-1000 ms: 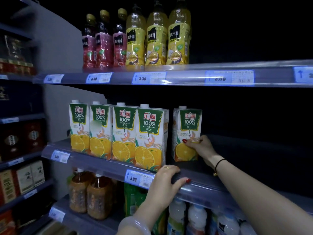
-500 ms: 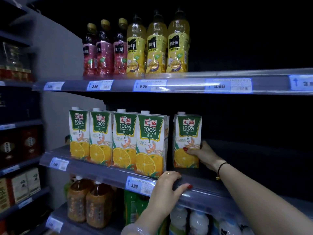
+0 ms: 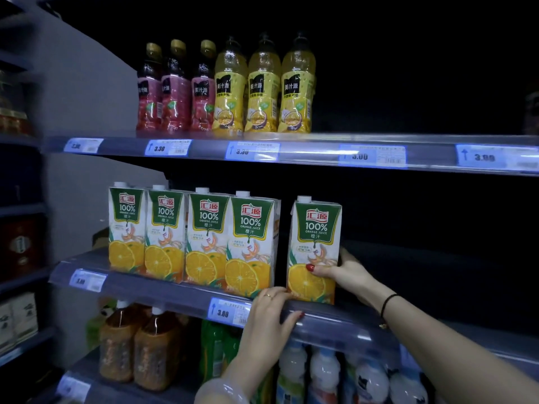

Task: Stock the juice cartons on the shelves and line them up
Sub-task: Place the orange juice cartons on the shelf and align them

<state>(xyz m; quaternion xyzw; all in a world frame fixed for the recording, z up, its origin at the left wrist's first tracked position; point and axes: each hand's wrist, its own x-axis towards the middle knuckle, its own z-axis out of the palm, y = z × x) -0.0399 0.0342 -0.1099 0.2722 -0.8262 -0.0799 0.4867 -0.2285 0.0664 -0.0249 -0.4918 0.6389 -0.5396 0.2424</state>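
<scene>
We look at the middle shelf (image 3: 163, 291) first, the biggest thing here, which runs from 9 o'clock to 4 o'clock across our view. Above it, at 12 o'clock, the top shelf (image 3: 306, 154) holds red and yellow bottles (image 3: 227, 88), which are not part of our job. On the middle shelf a row of four juice cartons (image 3: 192, 234) stands upright. Their sides touch and their fronts face out, so shoppers can read them. At 3 o'clock from that row stands the fifth carton (image 3: 316, 228), upright too, with a dark gap between it and the row. We think this gap is why it is being held: it needs a push toward 9 o'clock to join the line. Our right hand (image 3: 347, 272) comes in from 4 o'clock and holds the fifth carton low down. It wraps round the carton's right side, with the thumb (image 3: 320, 269) across the orange picture. We think a low hold like this keeps a tall box from tipping. Our left hand (image 3: 269, 316), at 6 o'clock, lies loose on the shelf's front rail and holds nothing, likely to steady us. Just at 9 o'clock from it is a small blue price tag (image 3: 229, 312).
</scene>
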